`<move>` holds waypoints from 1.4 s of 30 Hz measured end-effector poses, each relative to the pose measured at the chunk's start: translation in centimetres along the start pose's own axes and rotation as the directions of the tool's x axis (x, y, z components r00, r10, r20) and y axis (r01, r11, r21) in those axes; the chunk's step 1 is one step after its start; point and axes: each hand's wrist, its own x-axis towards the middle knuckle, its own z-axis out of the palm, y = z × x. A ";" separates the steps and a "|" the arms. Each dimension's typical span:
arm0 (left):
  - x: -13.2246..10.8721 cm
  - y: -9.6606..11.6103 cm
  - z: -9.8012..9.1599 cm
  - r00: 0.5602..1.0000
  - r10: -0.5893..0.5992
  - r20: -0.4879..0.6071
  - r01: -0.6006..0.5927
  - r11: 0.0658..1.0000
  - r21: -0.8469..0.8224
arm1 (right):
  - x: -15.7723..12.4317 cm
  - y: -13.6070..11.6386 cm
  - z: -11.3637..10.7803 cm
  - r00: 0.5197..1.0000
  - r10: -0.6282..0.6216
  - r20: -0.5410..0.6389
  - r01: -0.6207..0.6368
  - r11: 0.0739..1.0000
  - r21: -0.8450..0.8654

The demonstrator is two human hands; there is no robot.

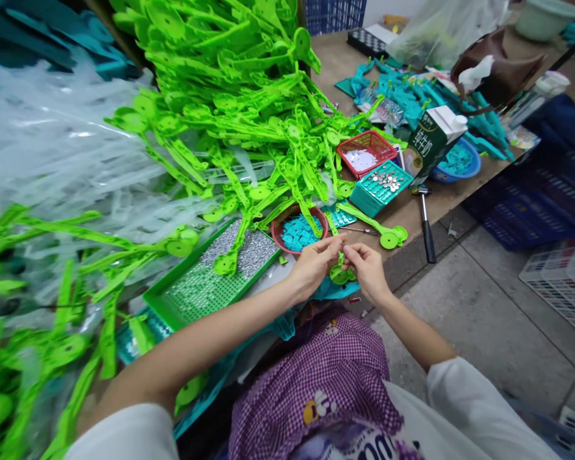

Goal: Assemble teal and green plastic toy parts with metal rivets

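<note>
My left hand [320,259] and my right hand [365,265] meet at the table's front edge, fingertips pinched together around a bright green plastic part [340,273]. Its round end hangs below my fingers; the rest is mostly hidden by them. Just left of my left hand sits a red basket [275,229] of small blue-green pieces [299,233]. Beyond the hands, another green plastic part [371,222] with a round end lies across the table edge. A thin metal tool [361,230] rests beside it.
A green tray [182,300] of small metal pieces is at left, beside a heap of green parts [230,70]. To the right are a turquoise tray [371,198] with metal discs, a milk carton [434,144], a hammer [427,230] and a blue bowl [472,167]. Crates [565,275] stand on the floor.
</note>
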 end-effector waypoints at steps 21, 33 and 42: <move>1.7 0.8 -2.9 0.990 -0.138 0.042 0.099 0.860 0.500 | 2.4 -1.6 -3.1 0.890 -0.100 0.445 0.300 0.863 -0.407; 3.4 0.8 -3.7 0.998 0.035 0.058 -0.063 0.807 0.587 | 5.2 -1.7 -2.7 0.880 -0.090 0.466 0.330 0.822 -0.465; 1.6 -0.7 -3.8 0.952 0.237 0.191 -0.287 0.485 0.826 | 9.5 -0.6 -2.7 0.952 -0.128 0.278 0.240 0.875 -0.419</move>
